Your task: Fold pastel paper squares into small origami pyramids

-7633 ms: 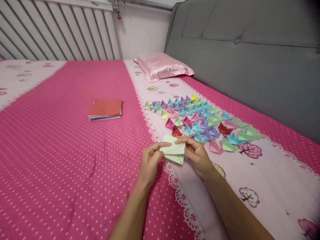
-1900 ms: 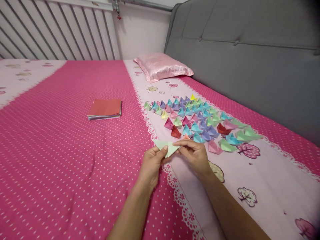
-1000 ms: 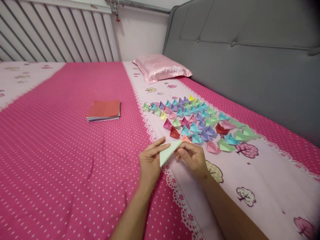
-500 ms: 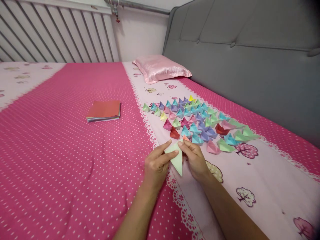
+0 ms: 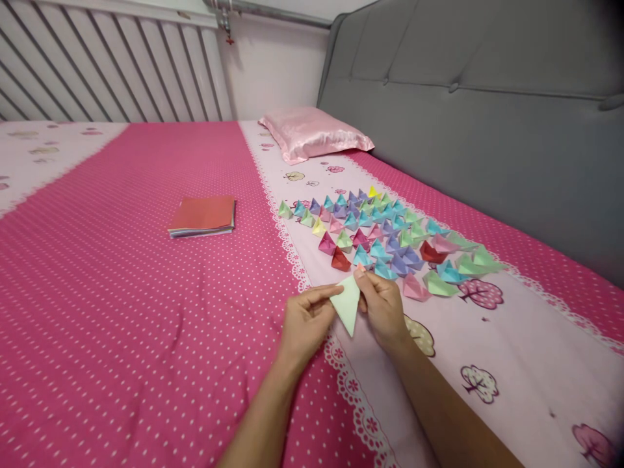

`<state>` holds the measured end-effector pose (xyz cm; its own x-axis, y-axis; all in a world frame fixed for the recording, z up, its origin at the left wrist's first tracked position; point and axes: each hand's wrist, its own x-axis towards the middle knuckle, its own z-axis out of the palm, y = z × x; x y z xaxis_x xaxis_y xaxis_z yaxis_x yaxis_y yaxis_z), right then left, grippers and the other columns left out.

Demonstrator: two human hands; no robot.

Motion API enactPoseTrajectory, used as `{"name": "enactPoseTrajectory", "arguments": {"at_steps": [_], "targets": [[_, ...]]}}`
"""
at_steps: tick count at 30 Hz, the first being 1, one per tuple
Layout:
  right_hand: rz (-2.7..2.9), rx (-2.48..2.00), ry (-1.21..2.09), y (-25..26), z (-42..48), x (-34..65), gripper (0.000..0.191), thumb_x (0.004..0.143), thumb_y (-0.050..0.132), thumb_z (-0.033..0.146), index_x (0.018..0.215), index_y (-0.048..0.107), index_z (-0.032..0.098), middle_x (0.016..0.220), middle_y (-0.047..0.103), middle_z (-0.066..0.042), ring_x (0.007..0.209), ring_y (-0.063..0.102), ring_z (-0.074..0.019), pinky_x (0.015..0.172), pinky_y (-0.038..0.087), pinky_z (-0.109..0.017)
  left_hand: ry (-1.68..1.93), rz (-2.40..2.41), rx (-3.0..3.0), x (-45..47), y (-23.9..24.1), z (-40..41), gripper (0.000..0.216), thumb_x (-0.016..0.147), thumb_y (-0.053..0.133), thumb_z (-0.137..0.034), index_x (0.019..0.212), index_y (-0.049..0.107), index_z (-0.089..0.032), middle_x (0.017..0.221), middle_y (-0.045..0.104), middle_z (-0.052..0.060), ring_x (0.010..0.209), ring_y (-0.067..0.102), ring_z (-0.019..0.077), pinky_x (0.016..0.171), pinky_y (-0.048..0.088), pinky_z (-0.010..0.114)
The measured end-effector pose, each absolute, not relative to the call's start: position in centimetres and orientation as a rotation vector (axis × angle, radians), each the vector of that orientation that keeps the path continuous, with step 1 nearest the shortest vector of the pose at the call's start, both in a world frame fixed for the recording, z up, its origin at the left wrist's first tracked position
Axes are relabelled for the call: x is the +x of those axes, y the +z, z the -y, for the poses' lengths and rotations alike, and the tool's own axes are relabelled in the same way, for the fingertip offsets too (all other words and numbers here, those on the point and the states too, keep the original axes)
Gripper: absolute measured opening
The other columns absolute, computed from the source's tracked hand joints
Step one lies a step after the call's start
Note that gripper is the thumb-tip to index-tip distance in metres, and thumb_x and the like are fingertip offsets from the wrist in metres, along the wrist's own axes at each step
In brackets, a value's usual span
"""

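Observation:
A pale green piece of folded paper (image 5: 348, 305) is held between both hands, its long point hanging down toward me. My left hand (image 5: 307, 323) pinches its left corner between thumb and fingers. On the other side, my right hand (image 5: 383, 305) grips the upper right edge, thumb on top. Just beyond the hands stand several rows of small folded paper boats (image 5: 383, 249) in green, blue, purple, pink, yellow and red. A red boat (image 5: 340, 259) is among the nearest to my left fingers. The fingertips behind the paper are partly hidden.
A stack of square coloured paper (image 5: 202, 214), red sheet on top, lies to the left on the pink dotted bedspread (image 5: 146, 312). At the back is a pink satin pillow (image 5: 316, 132). A grey padded headboard (image 5: 487, 130) runs along the right; a white radiator (image 5: 107, 65) stands behind.
My left fingers have drawn back from across the paper to its left corner, so more of its face shows. The right hand has shifted only slightly. The boats and paper stack have not moved.

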<state>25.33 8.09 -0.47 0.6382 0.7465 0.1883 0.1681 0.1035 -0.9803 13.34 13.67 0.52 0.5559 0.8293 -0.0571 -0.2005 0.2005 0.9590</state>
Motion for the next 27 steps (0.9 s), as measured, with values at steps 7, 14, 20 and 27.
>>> {"name": "enactPoseTrajectory", "arguments": {"at_steps": [7,14,20,27], "targets": [[0.866,-1.397,0.582,-0.77,-8.10,25.22,0.044,0.086,0.048,0.049,0.054,0.045,0.019,0.043,0.041,0.005,0.042,0.036,-0.0089,0.045,0.028,-0.023,0.686,-0.645,0.811,13.32,0.42,-13.78,0.026,0.060,0.076,-0.022,0.085,0.073,-0.012,0.073,0.073,0.008,0.066,0.065,0.0144,0.070,0.050,0.026],[0.866,-1.234,0.841,-0.31,-8.17,25.09,0.034,0.085,0.052,0.047,0.066,0.054,0.019,0.047,0.047,0.005,0.045,0.041,-0.0086,0.048,0.031,-0.021,0.754,-0.623,0.673,13.35,0.09,-14.34,0.021,0.061,0.076,-0.019,0.082,0.072,-0.014,0.074,0.072,0.004,0.062,0.064,0.0110,0.066,0.052,0.022],[0.857,-1.228,0.878,-0.17,-8.21,25.11,0.030,0.083,0.055,0.046,0.071,0.057,0.019,0.049,0.048,0.005,0.045,0.041,-0.0083,0.048,0.032,-0.021,0.750,-0.613,0.638,13.25,0.24,-14.48,0.018,0.065,0.071,-0.016,0.083,0.071,-0.014,0.073,0.071,0.003,0.063,0.063,0.0094,0.064,0.052,0.019],[0.884,-1.230,0.882,-0.28,-8.25,25.04,0.018,0.082,0.058,0.037,0.079,0.058,0.019,0.054,0.050,0.005,0.048,0.043,-0.0081,0.048,0.034,-0.020,0.777,-0.618,0.679,13.35,0.16,-14.47,0.017,0.065,0.071,-0.018,0.081,0.070,-0.013,0.071,0.070,0.003,0.060,0.062,0.0092,0.061,0.050,0.020]]}}
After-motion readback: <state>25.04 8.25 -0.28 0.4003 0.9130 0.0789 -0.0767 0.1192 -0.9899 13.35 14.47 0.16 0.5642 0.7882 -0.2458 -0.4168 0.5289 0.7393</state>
